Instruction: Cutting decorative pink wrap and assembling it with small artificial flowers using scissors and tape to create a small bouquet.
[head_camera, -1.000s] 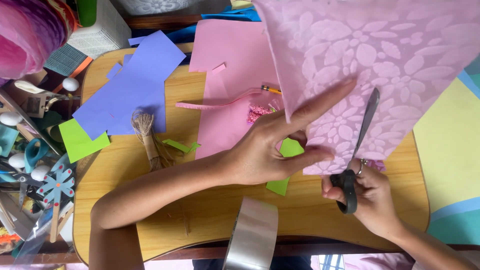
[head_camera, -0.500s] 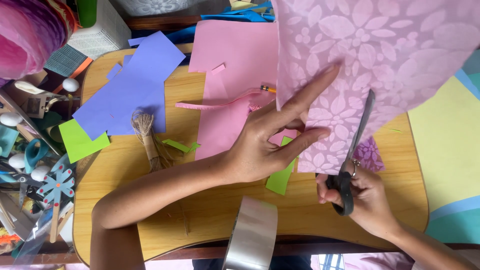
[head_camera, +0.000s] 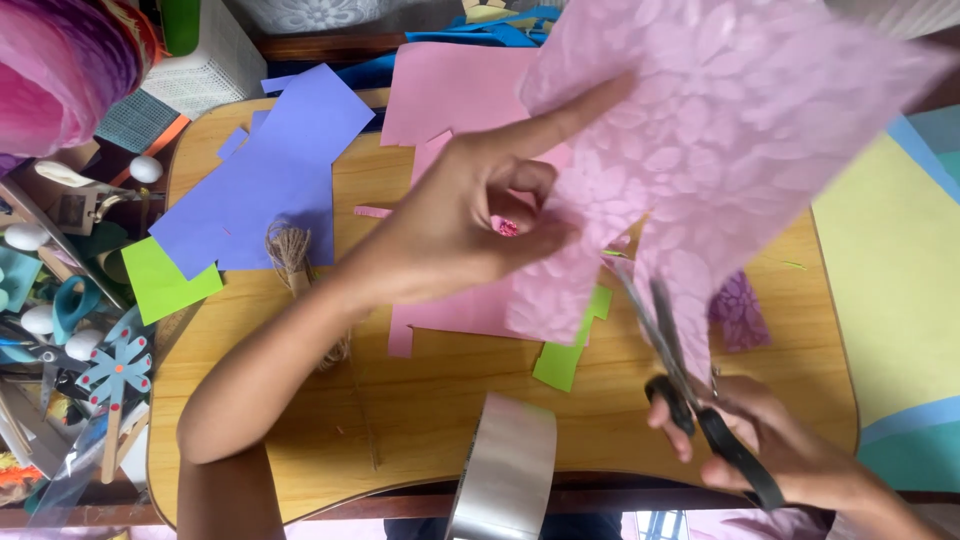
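Off the left edge of the wooden board (head_camera: 420, 420), a cluttered bin (head_camera: 50, 330) holds white egg shapes, teal-handled scissors and a blue paper flower on a stick; its rim is hard to make out. On the board near its left edge lie a green paper piece (head_camera: 165, 282) and a purple paper sheet (head_camera: 270, 180), with a bundle of twine (head_camera: 290, 250) just beside them. At the near edge a roll of silver tape (head_camera: 505, 475) stands on its side. The left hand (head_camera: 455, 225) pinches the patterned pink sheet (head_camera: 720, 130), held tilted above the board's middle and far right corner, hiding plain pink paper (head_camera: 450, 95) beneath. A green scrap (head_camera: 570, 350) lies under its lower edge. The right hand (head_camera: 770, 440), near the right corner, grasps black-handled scissors (head_camera: 690, 390), blades parted at a cut in the sheet. A small purple scrap (head_camera: 740, 310) lies beside them.
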